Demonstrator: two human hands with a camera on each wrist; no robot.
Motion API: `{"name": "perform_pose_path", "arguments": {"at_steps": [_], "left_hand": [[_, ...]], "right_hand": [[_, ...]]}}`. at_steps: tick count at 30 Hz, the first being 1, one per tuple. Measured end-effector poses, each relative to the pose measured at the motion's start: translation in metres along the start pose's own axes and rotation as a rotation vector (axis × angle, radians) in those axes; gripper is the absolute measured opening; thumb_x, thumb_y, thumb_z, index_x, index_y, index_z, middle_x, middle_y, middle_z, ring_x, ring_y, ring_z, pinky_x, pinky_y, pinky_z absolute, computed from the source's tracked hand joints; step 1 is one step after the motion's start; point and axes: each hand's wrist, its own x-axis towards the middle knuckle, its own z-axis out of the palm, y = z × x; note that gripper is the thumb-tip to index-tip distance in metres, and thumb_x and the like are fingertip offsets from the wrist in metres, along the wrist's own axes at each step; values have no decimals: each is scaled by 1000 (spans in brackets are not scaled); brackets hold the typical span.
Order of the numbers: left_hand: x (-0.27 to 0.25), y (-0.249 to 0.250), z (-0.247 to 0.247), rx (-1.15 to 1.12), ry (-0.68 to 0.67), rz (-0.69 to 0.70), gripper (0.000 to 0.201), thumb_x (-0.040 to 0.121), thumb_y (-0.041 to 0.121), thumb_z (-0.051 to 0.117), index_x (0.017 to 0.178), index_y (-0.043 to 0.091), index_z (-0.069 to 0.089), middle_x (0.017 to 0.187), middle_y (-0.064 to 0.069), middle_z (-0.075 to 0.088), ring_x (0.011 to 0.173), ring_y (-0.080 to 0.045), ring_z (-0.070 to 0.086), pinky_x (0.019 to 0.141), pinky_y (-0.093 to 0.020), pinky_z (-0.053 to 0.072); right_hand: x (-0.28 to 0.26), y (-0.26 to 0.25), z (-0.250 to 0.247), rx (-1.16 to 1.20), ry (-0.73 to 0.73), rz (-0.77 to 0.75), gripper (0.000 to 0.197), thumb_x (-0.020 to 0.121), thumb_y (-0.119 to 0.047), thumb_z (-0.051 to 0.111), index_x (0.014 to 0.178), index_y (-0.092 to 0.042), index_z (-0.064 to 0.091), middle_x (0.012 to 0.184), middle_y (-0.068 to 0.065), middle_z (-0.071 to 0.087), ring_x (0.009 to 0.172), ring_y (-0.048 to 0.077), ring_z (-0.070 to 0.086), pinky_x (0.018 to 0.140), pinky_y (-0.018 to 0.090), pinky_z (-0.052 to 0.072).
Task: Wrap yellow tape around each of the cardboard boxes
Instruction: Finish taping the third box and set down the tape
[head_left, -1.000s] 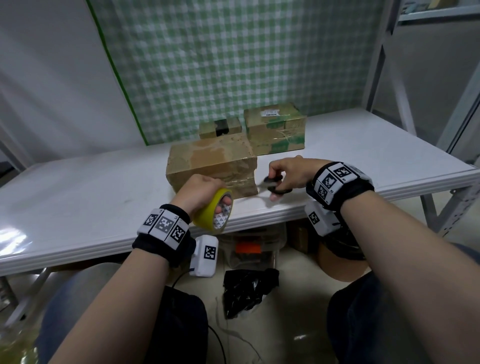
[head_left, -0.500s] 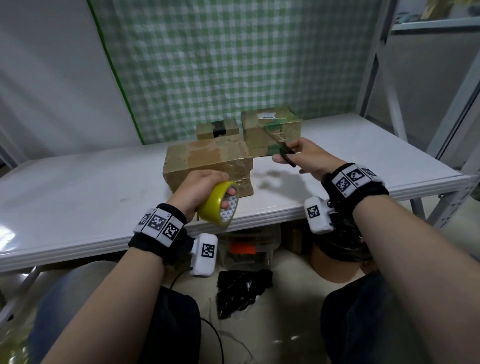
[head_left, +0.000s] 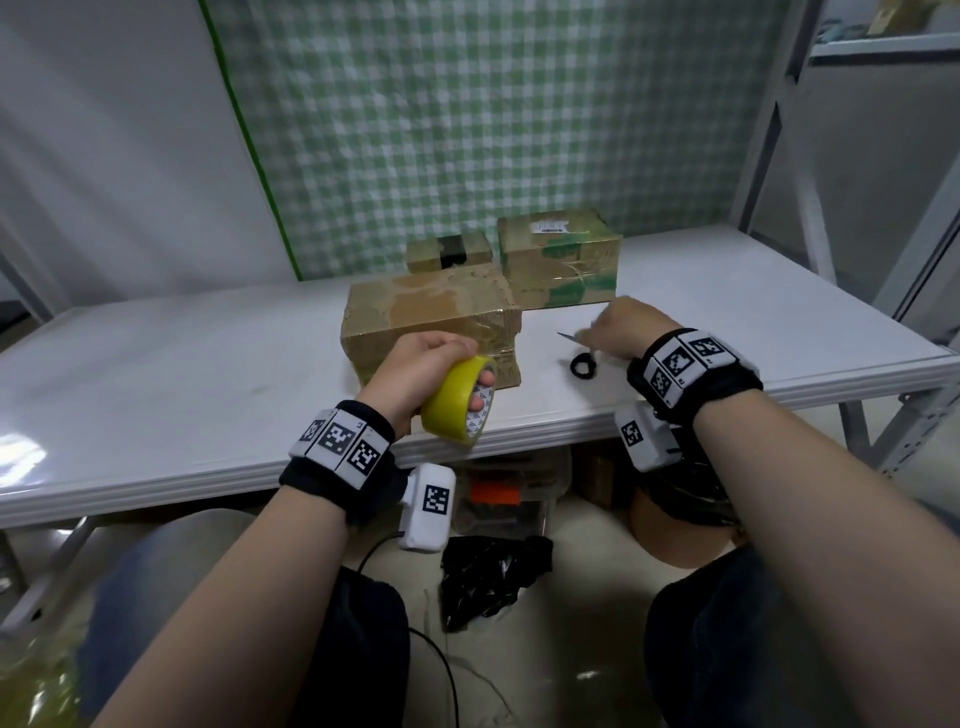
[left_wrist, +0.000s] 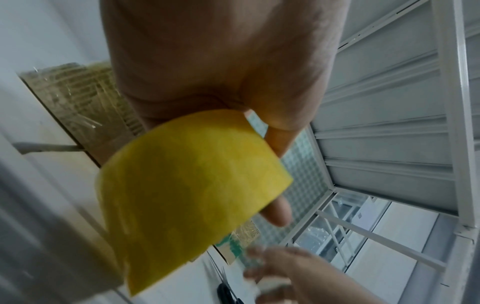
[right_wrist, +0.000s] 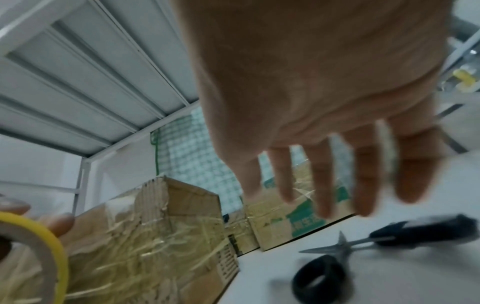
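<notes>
Tape roll gripped in my left hand, fingers through its core; right hand fingers spread, just above scissors.

Glossy clear film wrinkles over the brown cardboard box on the smooth white table.

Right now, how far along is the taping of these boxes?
Done: the front box already carries glossy tape. In hand: the left hand holds the yellow tape roll; the right hand is open above the scissors on the table. Left: the two rear boxes show no yellow band.
</notes>
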Motion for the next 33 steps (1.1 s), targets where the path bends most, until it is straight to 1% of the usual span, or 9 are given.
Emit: {"name": "perform_pose_path", "arguments": {"at_steps": [4, 7, 9, 11, 13, 19, 28, 31, 33], "left_hand": [[1, -1, -2, 9, 13, -14, 28, 100, 10, 60, 122, -7, 55, 77, -21, 72, 48, -28, 60, 53, -34, 57], [0, -1, -4, 8, 34, -8, 27, 101, 10, 59, 122, -7, 56, 77, -21, 72, 47, -27, 61, 52, -32, 57], [1, -3, -7, -1, 55, 2, 26, 102, 10, 57, 122, -6, 55, 79, -22, 71, 47, -27, 61, 52, -32, 57], [2, -4, -8, -10, 81, 8, 25, 103, 10, 56, 121, -7, 54, 80, -22, 71, 49, -27, 61, 52, -33, 57], [3, -5, -10, -4, 114, 19, 26, 103, 10, 54, 123, -7, 52, 78, -21, 72, 49, -28, 62, 53, -34, 57], [4, -6, -12, -10, 122, 21, 27, 104, 11, 53, 124, -8, 52, 79, -20, 73, 49, -28, 64, 52, -33, 58], [-5, -1, -14, -65, 11, 29, 21, 97, 4, 63, 117, 1, 54, 88, -23, 74, 58, -31, 67, 62, -39, 61], [-6, -1, -14, -73, 2, 57, 27, 96, 4, 65, 121, 2, 52, 90, -23, 75, 62, -33, 67, 69, -43, 60], [-5, -1, -15, -74, 22, 64, 29, 96, 4, 65, 122, 1, 53, 91, -24, 75, 62, -33, 68, 71, -44, 59]], "right_hand": [[-7, -30, 8, 361, 24, -377, 46, 103, -49, 48, 148, -37, 49, 135, -1, 60, 99, 23, 68, 81, 40, 58], [-10, -46, 17, 275, 4, -539, 41, 103, -51, 48, 142, -40, 56, 129, -3, 56, 107, 14, 56, 101, 40, 48], [-10, -50, 23, 319, 45, -526, 30, 100, -49, 57, 123, -34, 71, 109, -12, 65, 101, 9, 61, 101, 40, 50], [-13, -55, 25, 332, 130, -493, 27, 89, -55, 68, 97, -31, 74, 85, -18, 67, 83, 5, 63, 80, 36, 55], [-18, -61, 27, 212, 234, -472, 39, 78, -66, 74, 89, -28, 69, 77, -21, 61, 74, 0, 56, 64, 28, 45], [-25, -75, 36, 60, 289, -418, 53, 68, -66, 82, 99, -32, 56, 111, -12, 67, 99, 16, 61, 74, 33, 45], [-18, -75, 39, 104, 172, -388, 60, 74, -41, 87, 114, -29, 44, 109, -12, 56, 92, 17, 57, 70, 34, 46], [-17, -69, 28, 291, 31, -430, 54, 77, -34, 86, 115, -26, 50, 104, -9, 57, 77, 11, 55, 52, 25, 43], [-20, -66, 23, 357, 40, -414, 49, 78, -40, 85, 117, -25, 58, 93, -15, 53, 76, 7, 54, 54, 21, 41]]}}
